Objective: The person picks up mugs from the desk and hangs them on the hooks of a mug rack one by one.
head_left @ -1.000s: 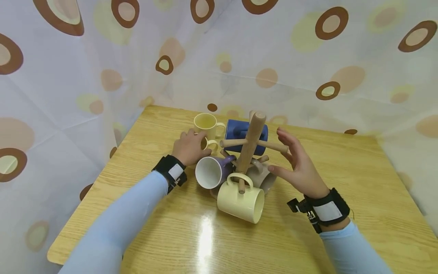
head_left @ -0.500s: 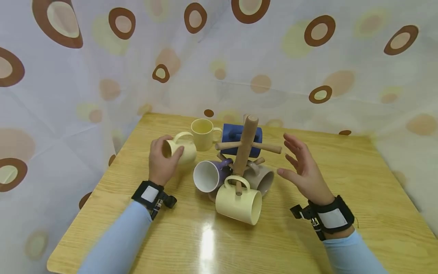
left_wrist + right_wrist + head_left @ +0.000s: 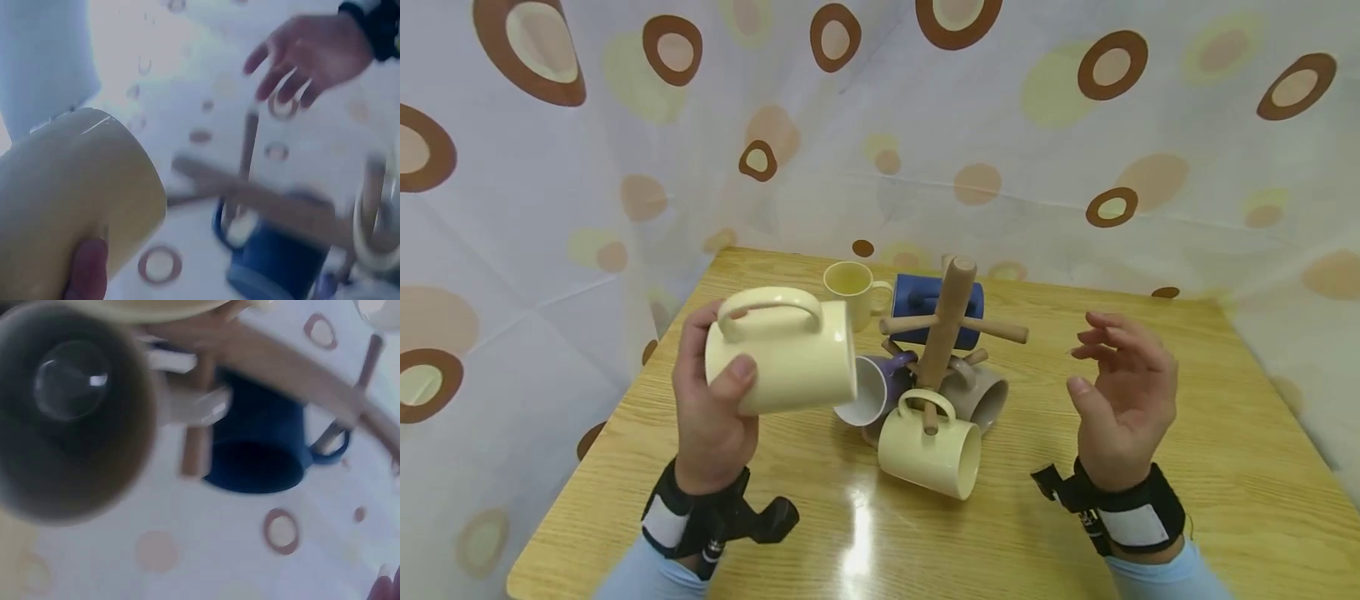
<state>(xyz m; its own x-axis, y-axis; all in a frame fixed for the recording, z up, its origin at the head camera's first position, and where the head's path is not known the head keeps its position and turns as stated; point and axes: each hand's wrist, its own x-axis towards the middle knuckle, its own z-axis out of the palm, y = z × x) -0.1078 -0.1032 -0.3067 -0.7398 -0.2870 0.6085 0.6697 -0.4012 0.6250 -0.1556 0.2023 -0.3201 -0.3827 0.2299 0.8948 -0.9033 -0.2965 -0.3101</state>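
My left hand [image 3: 711, 408] grips a cream mug [image 3: 790, 354] around its body, thumb on the near side. The mug lies sideways in the air, handle up and its rim end toward the right. To the right of it stands a wooden mug tree [image 3: 950, 308] with several pegs. Another cream mug [image 3: 928, 450] hangs at its front, a purple mug [image 3: 891, 379] at the left, a grey-beige mug [image 3: 981, 392] at the right and a blue mug [image 3: 917, 292] behind. My right hand [image 3: 1123, 400] is raised right of the tree, fingers loosely bent, holding nothing.
A yellow mug [image 3: 850, 287] stands upright at the back of the wooden table [image 3: 1150, 350], left of the blue mug. The two upper side pegs [image 3: 1000, 330] of the tree carry no mug. A patterned curtain [image 3: 880, 125] hangs behind the table.
My left hand has picked up the cream mug from beside the yellow mug and brought it up and nearer, leftward of the tree. My right hand has moved right, away from the tree.
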